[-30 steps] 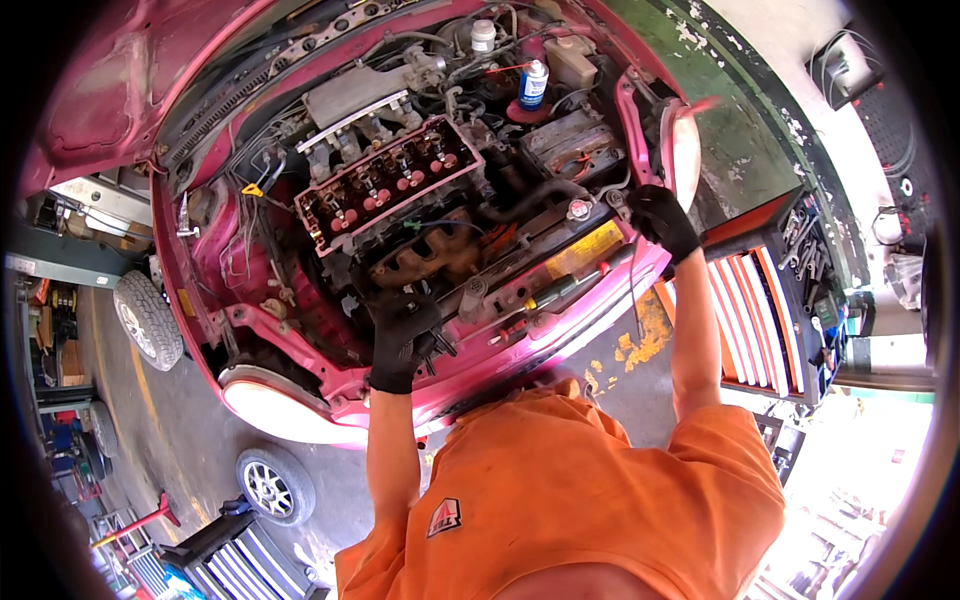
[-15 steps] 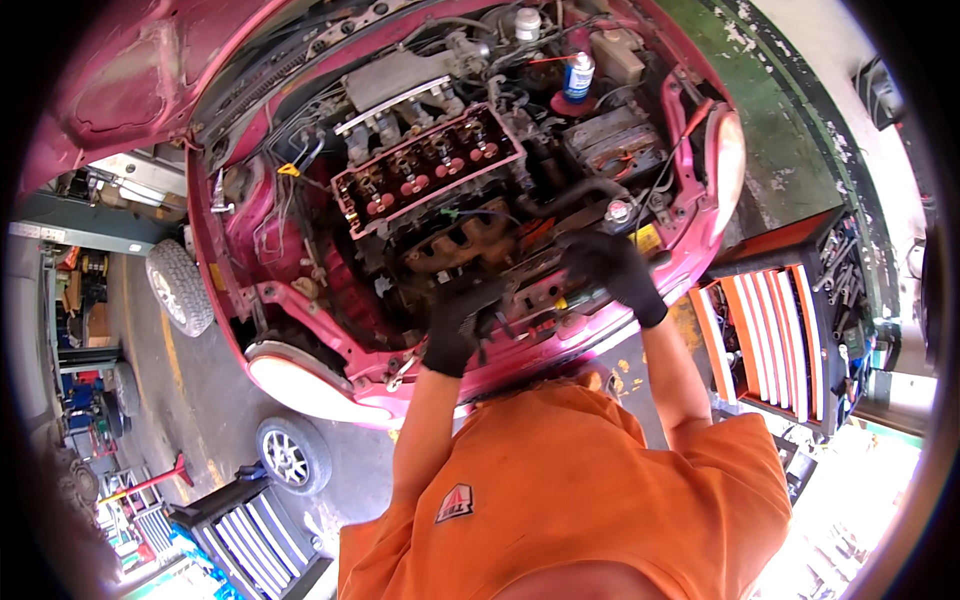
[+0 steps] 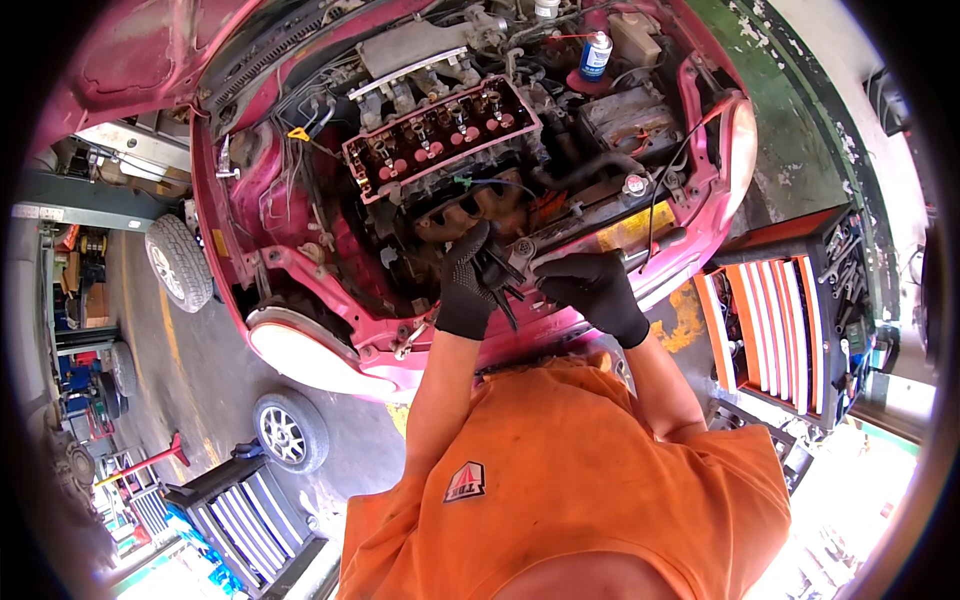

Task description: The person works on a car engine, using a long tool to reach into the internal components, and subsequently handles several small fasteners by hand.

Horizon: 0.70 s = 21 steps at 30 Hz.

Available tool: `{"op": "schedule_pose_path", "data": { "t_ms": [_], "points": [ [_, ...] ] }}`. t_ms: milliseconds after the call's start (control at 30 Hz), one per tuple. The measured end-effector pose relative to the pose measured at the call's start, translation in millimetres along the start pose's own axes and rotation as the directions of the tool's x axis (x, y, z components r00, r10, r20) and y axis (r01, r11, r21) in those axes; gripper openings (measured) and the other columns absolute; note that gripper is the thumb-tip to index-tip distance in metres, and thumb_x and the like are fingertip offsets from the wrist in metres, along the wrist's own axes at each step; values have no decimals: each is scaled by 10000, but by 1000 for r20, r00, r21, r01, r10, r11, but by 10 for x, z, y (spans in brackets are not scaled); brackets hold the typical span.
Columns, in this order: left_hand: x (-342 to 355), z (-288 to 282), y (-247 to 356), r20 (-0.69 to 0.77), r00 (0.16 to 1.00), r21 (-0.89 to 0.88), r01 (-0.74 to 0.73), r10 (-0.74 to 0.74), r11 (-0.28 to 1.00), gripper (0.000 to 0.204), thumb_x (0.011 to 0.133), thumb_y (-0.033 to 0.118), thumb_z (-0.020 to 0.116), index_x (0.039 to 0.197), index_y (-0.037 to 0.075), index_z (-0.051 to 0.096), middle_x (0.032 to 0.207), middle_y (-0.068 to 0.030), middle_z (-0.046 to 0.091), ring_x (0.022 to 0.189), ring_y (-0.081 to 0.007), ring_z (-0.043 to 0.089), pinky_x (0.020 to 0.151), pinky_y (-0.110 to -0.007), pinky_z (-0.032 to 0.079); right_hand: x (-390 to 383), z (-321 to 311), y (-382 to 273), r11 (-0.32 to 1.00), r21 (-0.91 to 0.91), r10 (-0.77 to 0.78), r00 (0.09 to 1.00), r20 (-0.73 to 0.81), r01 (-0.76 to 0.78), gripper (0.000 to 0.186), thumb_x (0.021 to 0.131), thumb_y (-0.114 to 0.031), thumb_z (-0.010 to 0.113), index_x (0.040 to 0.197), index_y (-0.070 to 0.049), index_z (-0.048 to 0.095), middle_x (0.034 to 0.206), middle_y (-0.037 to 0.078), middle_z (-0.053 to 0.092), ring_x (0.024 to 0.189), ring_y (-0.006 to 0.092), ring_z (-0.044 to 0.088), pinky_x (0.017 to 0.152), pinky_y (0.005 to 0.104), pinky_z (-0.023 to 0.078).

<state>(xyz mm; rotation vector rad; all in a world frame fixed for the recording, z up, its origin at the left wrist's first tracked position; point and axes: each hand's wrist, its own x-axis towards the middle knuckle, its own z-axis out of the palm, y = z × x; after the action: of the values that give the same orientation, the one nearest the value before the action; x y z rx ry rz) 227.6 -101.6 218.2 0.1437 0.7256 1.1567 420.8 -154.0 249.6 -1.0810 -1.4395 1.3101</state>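
Note:
Both my hands wear black gloves and meet over the front edge of a pink car's open engine bay. My left hand [image 3: 468,285] is closed round a dark tool with slim prongs [image 3: 505,275], its exact kind unclear. Just to the right, my right hand [image 3: 597,295] is closed, fingertips bent toward the left hand; what it may hold is hidden. Beyond them lies the engine [image 3: 440,140], its top uncovered and valve parts showing. A rusty manifold [image 3: 470,215] sits on its near side.
A blue and white spray can [image 3: 596,57] with a red straw stands at the back right, by the battery [image 3: 628,120]. Tool cabinets stand at right [image 3: 775,325] and lower left [image 3: 250,535]. A loose wheel [image 3: 291,432] lies on the floor.
My hands have come closer together. The left moved right and up, the right moved left and slightly down. The head view has shifted a little, so the engine appears higher.

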Motion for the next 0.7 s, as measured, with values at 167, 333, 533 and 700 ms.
{"op": "schedule_pose_path", "data": {
  "t_ms": [167, 333, 533, 700],
  "points": [
    [-7, -161, -96, 60, 997, -106, 62, -56, 992, 119, 891, 183, 653, 884, 64, 656, 651, -14, 622, 388, -94, 440, 363, -235, 345, 10, 232, 9, 995, 22, -96, 995, -22, 97, 230, 833, 70, 689, 1061, 34, 685, 883, 105, 720, 780, 133, 688, 708, 260, 555],
    [-61, -240, -172, 35, 999, -129, 7, -2, 992, 101, 888, 168, 655, 851, 75, 637, 619, -1, 592, 366, -86, 405, 344, -230, 309, -18, 224, 90, 980, -139, -138, 990, 33, 141, 239, 830, 66, 697, 1066, 26, 689, 872, 97, 721, 741, 122, 679, 657, 254, 543],
    [-137, -178, -203, -8, 1000, -162, -9, 8, 987, 79, 898, 154, 643, 852, 90, 630, 636, -1, 593, 373, -84, 408, 341, -227, 302, -105, 380, 1, 945, -309, -168, 971, -172, 109, 195, 798, 5, 737, 990, -6, 706, 837, 105, 720, 682, 170, 692, 612, 262, 528],
    [-63, -354, -327, 3, 999, -260, -31, 33, 965, 76, 907, 154, 639, 860, 95, 631, 675, -8, 611, 419, -90, 463, 357, -229, 338, -95, 481, -10, 804, -550, -364, 919, -153, 226, 202, 768, -58, 761, 962, -40, 709, 828, 118, 707, 654, 229, 684, 590, 296, 526]
  ]
}}
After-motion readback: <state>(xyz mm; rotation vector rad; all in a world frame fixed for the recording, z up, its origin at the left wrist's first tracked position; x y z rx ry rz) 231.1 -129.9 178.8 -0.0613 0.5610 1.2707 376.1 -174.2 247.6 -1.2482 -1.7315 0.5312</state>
